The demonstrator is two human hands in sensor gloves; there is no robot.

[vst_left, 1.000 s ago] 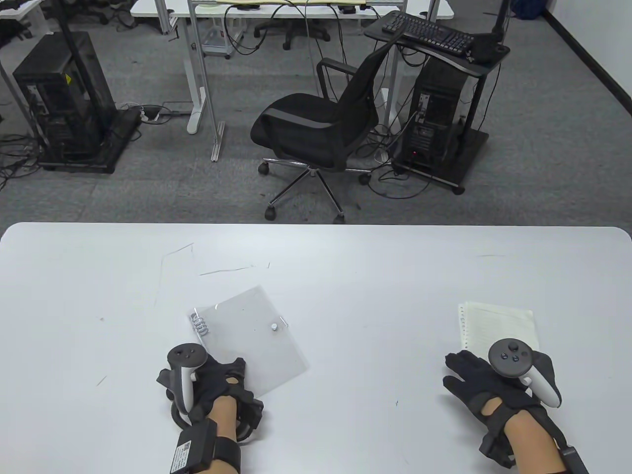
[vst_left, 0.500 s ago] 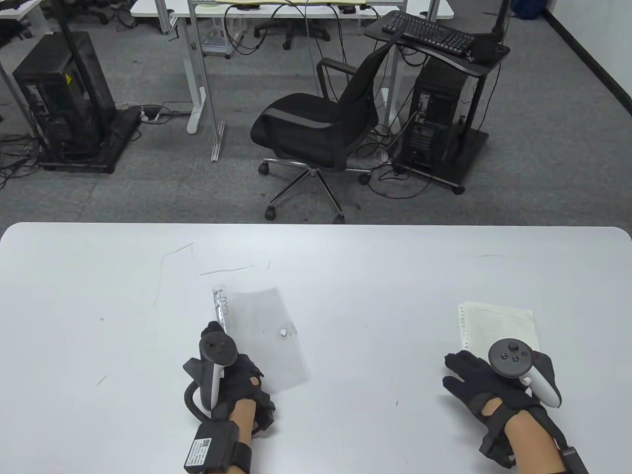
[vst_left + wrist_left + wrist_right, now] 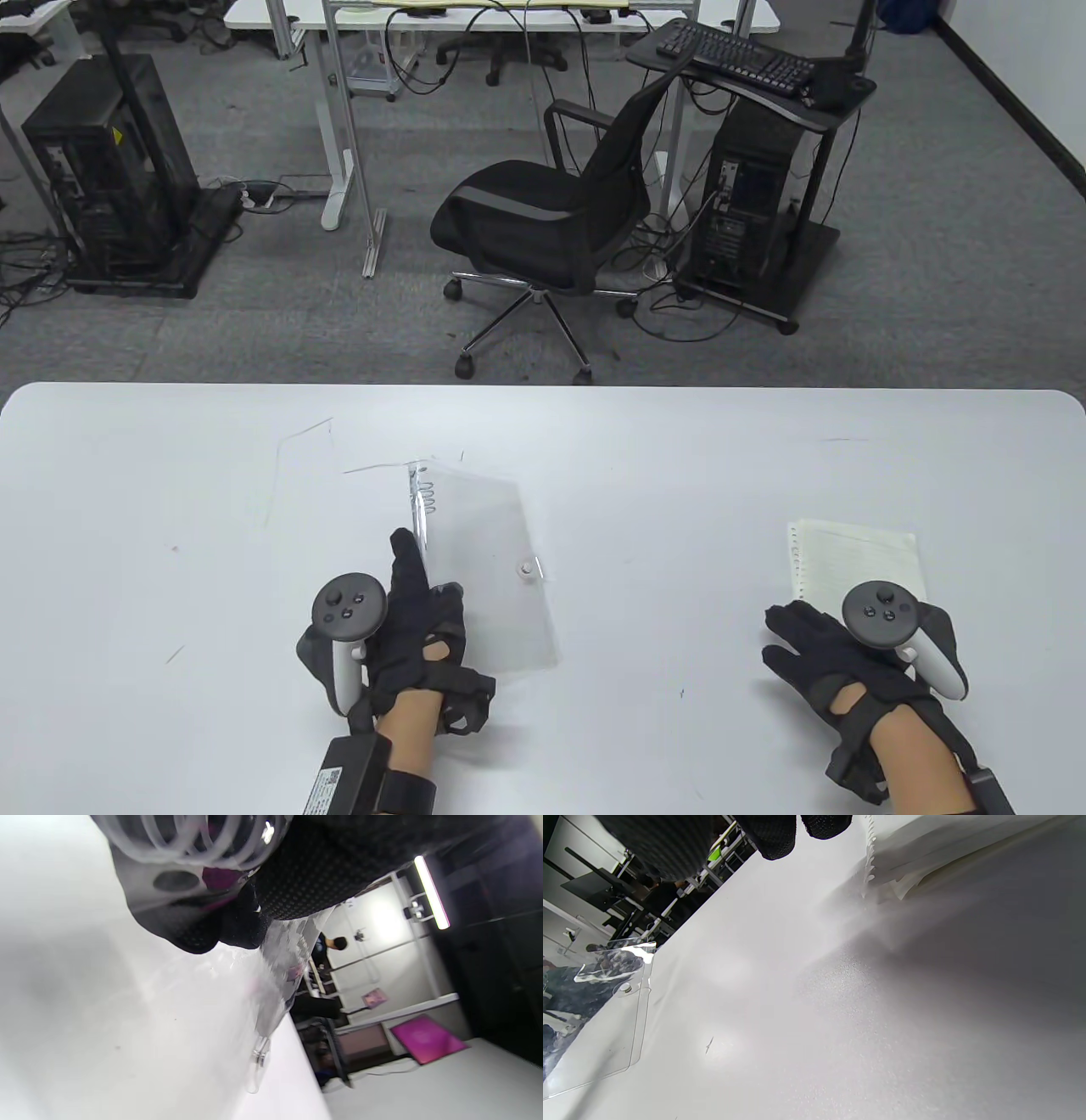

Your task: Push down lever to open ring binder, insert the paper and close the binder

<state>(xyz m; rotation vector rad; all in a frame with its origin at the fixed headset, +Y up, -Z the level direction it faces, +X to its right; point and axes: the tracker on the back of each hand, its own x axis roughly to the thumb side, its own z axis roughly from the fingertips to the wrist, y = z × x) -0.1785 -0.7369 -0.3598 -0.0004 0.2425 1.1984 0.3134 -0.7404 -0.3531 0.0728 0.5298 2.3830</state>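
Observation:
A clear plastic ring binder (image 3: pixel 488 543) lies closed left of the table's centre. Its metal rings (image 3: pixel 427 503) run along the left edge and a snap button (image 3: pixel 528 569) sits on the right edge. My left hand (image 3: pixel 420 594) holds the near end of the spine, index finger stretched along it and the other fingers bent over the cover. In the left wrist view the gloved fingers (image 3: pixel 199 933) press beside the cover (image 3: pixel 284 959). The punched paper stack (image 3: pixel 857 556) lies at the right. My right hand (image 3: pixel 789 632) rests relaxed at its near left corner, its fingertips (image 3: pixel 774 838) beside the paper (image 3: pixel 946 849).
The white table (image 3: pixel 679 458) carries a few thin scratches behind the binder. Beyond its far edge stand an office chair (image 3: pixel 543 221) and computer towers (image 3: pixel 747 212) on the carpet.
My left hand has turned the binder clockwise and slid it away and to the right, so the spine now points away from me. The right hand and the paper have stayed put.

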